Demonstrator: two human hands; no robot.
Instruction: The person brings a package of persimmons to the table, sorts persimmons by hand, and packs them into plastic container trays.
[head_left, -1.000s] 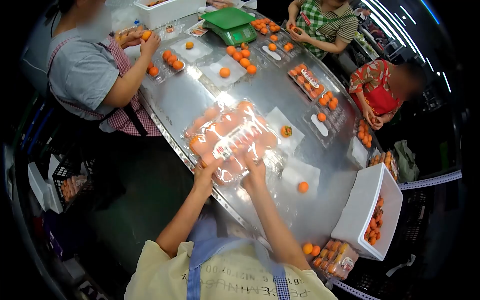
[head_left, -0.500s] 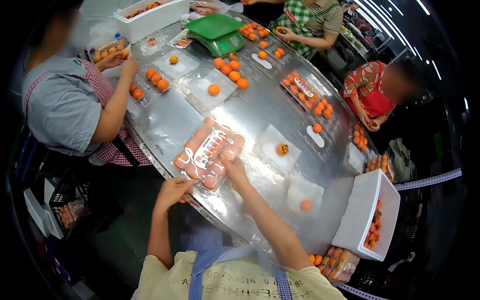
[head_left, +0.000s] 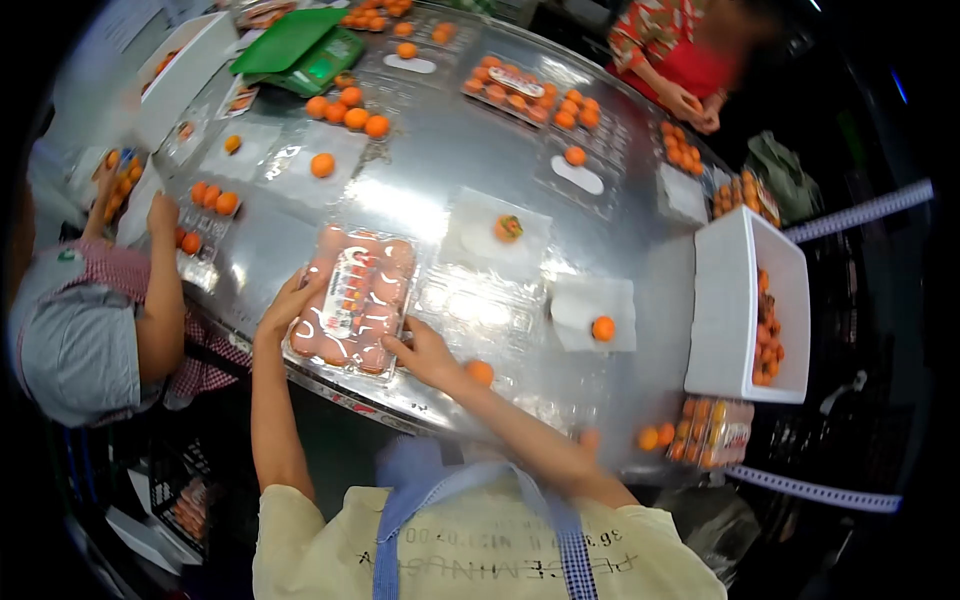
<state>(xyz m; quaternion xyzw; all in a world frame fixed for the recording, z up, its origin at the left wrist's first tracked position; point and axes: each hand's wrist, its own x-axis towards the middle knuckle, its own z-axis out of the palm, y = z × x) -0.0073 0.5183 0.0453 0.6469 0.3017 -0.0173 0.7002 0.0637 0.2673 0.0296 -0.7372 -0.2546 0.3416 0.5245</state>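
A closed clear plastic box of persimmons (head_left: 392,288) with a printed label lies near the table's front edge. My left hand (head_left: 288,303) holds its left side. On the lower right edge my right hand (head_left: 425,354) grips it with thumb and fingers. A loose persimmon (head_left: 479,373) is just beyond my right wrist. To the right of the box, one persimmon with its leafy top showing (head_left: 508,228) sits on a white sheet (head_left: 470,240). Another persimmon (head_left: 602,329) rests on a second white sheet (head_left: 575,305).
A white foam box (head_left: 708,310) with persimmons stands at the right, beside a packed box (head_left: 722,430). A green scale (head_left: 318,62) is at the far left. Co-workers stand at the left (head_left: 90,320) and far right (head_left: 668,55). Open trays with persimmons (head_left: 585,148) lie across the metal table (head_left: 440,130).
My left hand has moved from the box's near corner up to its left side. My right hand has slid to the lower right edge. The box is turned more upright, and the view has swung right.
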